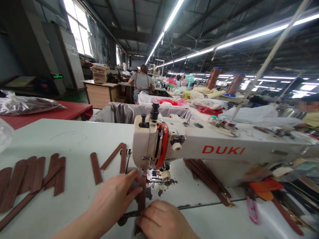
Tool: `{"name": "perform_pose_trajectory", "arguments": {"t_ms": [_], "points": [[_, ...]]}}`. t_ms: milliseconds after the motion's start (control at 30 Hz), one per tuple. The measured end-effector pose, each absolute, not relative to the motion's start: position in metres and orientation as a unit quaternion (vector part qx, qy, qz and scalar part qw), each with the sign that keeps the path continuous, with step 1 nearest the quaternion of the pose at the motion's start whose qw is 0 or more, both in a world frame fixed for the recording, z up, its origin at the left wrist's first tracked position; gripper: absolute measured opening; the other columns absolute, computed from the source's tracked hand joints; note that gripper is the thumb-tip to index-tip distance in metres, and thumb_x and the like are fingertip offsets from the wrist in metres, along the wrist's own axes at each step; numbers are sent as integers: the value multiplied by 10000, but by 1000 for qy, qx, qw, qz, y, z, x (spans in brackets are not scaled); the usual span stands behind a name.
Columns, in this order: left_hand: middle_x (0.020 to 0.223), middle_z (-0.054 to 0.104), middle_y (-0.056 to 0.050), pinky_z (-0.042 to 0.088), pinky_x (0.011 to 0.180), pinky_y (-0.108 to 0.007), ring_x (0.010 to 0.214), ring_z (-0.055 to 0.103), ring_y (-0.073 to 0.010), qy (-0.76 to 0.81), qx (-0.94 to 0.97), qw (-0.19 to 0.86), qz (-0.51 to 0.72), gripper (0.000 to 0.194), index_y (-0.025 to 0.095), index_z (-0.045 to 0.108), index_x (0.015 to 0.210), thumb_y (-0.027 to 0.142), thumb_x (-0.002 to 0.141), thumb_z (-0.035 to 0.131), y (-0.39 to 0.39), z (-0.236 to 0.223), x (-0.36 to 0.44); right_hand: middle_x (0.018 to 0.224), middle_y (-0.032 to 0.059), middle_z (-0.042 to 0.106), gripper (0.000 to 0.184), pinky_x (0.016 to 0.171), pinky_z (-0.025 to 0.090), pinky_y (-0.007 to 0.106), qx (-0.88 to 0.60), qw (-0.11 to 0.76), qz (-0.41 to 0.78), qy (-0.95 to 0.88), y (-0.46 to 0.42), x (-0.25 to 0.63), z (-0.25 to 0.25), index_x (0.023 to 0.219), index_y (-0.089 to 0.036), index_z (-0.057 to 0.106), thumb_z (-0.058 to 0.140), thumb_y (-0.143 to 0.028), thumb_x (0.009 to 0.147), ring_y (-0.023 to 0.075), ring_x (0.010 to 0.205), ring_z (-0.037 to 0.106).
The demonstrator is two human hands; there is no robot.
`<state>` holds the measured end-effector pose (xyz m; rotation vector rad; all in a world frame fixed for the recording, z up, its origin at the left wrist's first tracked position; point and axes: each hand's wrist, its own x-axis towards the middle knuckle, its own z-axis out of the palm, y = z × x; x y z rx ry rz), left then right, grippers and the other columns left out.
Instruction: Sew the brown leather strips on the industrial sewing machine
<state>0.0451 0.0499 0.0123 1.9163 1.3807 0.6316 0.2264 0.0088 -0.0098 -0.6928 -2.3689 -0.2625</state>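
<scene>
A narrow brown leather strap runs toward me from under the presser foot of a cream DUKI sewing machine. My left hand lies on the table with its fingers pressed flat against the strap's left side near the needle. Closer to me, my right hand is closed in a pinch on the near end of the strap.
Several loose brown straps lie on the white table at the left, a few more behind the needle and a bundle under the machine arm. Pink thread snips and orange-handled tools sit at the right. Other workers sit at benches beyond.
</scene>
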Motion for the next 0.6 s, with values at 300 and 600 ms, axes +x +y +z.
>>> {"name": "perform_pose_trajectory", "arguments": {"t_ms": [300, 600], "points": [[1100, 713, -52, 528, 946, -230, 1025, 666, -193, 262, 908, -91, 312, 472, 170, 583, 1205, 57, 804, 361, 42, -17, 45, 606, 14, 598, 393, 462, 428, 256, -277, 330, -109, -896, 15, 227, -17, 719, -162, 651, 393, -190, 1014, 156, 515, 520], [1077, 706, -83, 525, 943, -208, 1045, 658, -194, 276, 899, -56, 336, 407, 154, 551, 1224, 65, 876, 360, 47, -18, 48, 576, 24, 584, 544, 448, 436, 255, -273, 369, -105, -882, 19, 227, -12, 667, -143, 654, 262, -185, 1043, 155, 492, 505]]}}
